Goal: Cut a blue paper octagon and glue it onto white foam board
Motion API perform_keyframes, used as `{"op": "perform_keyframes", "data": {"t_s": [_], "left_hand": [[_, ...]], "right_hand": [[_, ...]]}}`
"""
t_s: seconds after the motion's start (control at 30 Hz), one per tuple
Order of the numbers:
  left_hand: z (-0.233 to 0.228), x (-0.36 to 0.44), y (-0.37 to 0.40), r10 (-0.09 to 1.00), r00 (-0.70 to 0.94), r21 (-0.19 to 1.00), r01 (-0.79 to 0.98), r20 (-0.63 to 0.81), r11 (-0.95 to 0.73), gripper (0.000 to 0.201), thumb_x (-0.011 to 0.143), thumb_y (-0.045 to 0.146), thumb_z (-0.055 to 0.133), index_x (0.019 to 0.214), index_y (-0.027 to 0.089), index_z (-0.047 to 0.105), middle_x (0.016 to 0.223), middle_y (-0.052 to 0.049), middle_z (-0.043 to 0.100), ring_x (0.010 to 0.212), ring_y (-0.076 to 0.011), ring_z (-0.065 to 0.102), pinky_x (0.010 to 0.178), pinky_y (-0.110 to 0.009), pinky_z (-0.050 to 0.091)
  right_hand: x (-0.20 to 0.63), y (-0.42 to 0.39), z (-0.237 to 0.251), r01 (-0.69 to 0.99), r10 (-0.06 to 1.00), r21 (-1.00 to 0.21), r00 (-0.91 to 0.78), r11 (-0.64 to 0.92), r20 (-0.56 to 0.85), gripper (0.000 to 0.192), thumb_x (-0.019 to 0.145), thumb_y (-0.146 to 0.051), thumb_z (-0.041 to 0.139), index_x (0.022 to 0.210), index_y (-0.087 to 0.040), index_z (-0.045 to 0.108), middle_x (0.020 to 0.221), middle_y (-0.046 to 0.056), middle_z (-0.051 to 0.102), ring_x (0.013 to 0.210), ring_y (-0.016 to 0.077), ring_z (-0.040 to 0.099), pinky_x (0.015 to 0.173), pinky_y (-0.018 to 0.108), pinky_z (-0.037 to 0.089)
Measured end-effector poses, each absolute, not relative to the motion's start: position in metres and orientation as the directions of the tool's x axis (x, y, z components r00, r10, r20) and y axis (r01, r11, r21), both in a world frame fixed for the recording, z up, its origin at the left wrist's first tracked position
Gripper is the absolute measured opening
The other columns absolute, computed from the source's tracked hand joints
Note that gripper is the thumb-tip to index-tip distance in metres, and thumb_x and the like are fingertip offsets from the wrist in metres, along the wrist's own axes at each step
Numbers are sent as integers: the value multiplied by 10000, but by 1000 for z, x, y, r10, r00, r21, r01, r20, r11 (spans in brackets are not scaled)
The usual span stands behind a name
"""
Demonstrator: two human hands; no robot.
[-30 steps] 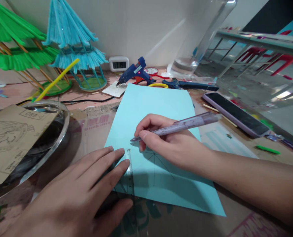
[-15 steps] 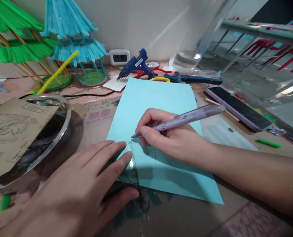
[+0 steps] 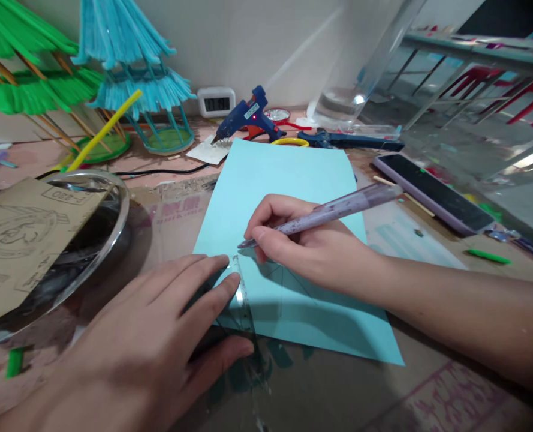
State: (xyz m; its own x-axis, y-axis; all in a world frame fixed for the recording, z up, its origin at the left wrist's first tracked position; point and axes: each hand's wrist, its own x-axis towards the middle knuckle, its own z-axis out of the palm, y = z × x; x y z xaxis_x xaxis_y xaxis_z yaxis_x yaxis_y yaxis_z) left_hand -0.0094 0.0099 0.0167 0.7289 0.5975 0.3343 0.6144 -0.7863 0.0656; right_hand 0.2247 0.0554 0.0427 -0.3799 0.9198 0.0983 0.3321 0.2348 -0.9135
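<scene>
Lighting even, moderately bright — soft shadow under right hand (image 3: 311, 252) on blue paper (image 3: 288, 240). Glare on clear acrylic (image 3: 450, 78), wide-angle stretch at edges — left hand (image 3: 135, 354) slightly soft.

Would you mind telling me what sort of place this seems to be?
Probably a craft worktable: a blue glue gun, scissors and green and blue model huts stand around the light-blue paper.

Plain off-white wall (image 3: 266, 42) runs behind the worktable (image 3: 167, 222), whose surface is brown cardboard with red print. To the right of the wall, a clear acrylic panel (image 3: 383, 54) leans upright. Beyond that panel stand a grey-edged table (image 3: 477, 51) and red chairs (image 3: 527, 99) on grey floor (image 3: 509, 198). Lighting even, indoor.
</scene>
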Motion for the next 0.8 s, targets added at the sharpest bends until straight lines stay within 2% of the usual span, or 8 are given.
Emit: {"op": "perform_keyframes", "data": {"t_s": [0.6, 0.8], "left_hand": [[17, -8, 10, 594, 732, 54, 615, 334, -787, 437, 990, 470, 536, 1315, 179, 554, 1332, -139, 611, 1128, -315, 622, 845, -448, 551], [17, -7, 11, 564, 742, 35, 593, 362, -804, 418, 997, 452, 525, 1302, 166, 550, 1297, -142, 628, 1123, -301, 627, 867, -434, 561]], "right_hand": [[225, 55, 43, 336, 920, -915, -384, 223, 83, 55, 873, -175, 563, 822, -184, 581, 710, -32, 612, 647, 111, 567, 579, 233, 448], [224, 56, 44, 345, 920, -913, -386, 216, 71, 60, 879, -183, 556, 823, -184, 579, 704, -32, 605, 639, 112, 558, 575, 234, 440]]}}
